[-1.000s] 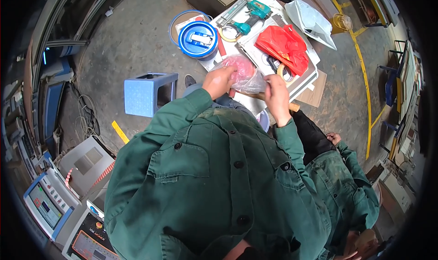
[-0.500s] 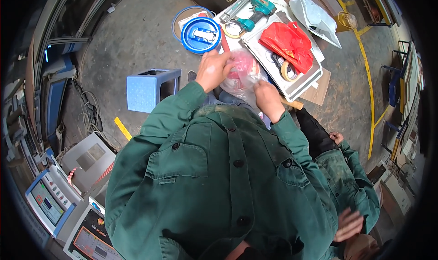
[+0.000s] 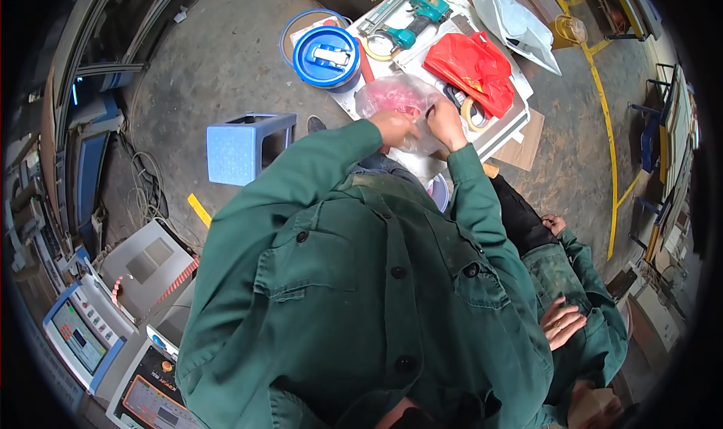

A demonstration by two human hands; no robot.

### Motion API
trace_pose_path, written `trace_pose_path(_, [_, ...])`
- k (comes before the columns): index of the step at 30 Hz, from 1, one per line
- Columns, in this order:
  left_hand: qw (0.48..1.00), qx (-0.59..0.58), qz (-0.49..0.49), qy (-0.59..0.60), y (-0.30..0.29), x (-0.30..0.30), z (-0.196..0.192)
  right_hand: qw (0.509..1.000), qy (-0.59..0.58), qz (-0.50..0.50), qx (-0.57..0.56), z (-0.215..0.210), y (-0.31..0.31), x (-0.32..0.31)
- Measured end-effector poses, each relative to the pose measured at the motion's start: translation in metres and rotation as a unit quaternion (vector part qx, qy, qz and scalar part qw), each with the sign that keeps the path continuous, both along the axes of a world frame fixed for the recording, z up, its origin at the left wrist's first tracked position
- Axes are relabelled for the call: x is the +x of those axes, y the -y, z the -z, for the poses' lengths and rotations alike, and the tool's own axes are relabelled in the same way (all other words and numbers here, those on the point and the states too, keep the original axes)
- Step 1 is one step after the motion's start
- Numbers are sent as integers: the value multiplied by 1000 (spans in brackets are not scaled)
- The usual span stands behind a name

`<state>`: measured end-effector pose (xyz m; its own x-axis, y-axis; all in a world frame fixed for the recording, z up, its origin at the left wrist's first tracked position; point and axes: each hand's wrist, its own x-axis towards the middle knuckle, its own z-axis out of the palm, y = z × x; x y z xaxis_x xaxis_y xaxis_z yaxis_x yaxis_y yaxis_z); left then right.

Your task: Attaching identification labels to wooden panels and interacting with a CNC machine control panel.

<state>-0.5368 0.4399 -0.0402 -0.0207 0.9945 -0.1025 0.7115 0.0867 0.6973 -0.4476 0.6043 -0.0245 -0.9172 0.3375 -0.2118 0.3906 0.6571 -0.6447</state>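
A clear plastic bag (image 3: 376, 90) with pink contents rests at the near edge of the white table (image 3: 348, 106). Both of my hands are closed on its gathered near side. My left hand (image 3: 395, 127) grips it from the left, fingers curled and partly hidden. My right hand (image 3: 446, 125) pinches the bag a little to the right, with the fingertips turned inward. What the pink contents are, I cannot make out through the film. Just beyond the bag stands a blue-lidded tub (image 3: 327, 58), and a red plastic bag (image 3: 473, 71) lies to the right.
A teal nail gun (image 3: 422, 18) and tape rolls (image 3: 474, 114) lie on the table. A white bag (image 3: 520, 30) sits at its far right. On the floor at left is a blue stool (image 3: 233, 152). Another person's hand (image 3: 561, 325) shows at lower right.
My hands have come closer together, the left moving right and down. The clear bag now bulges over the table edge. The other person's raised hand has shifted slightly.
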Motion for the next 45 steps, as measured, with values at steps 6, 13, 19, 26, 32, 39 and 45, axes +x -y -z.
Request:
trace_pose_path(6, [970, -90, -188, -123, -1, -21, 24, 984, 169, -2, 63, 6, -3, 19])
trace_pose_path(13, [967, -54, -246, 48, -21, -29, -1, 894, 346, -195, 206, 6, 15, 28])
trace_pose_path(19, [970, -218, -102, 19, -27, -26, 6, 957, 157, -244, 19, 36, 28, 27])
trace_pose_path(26, [964, -111, -199, -137, -23, -34, 15, 982, 184, -46, 15, 51, 42, 50])
trace_pose_path(32, [969, -110, -210, -72, -28, -36, 3, 996, 62, 24, 61, 64, 42, 56])
trace_pose_path(39, [974, -65, -214, -25, -21, -42, -7, 987, -95, 133, 14, 31, 34, 60])
trace_pose_path(45, [976, -1, -216, 24, -14, -31, -20, 900, -78, 282, -322, 14, 34, 61])
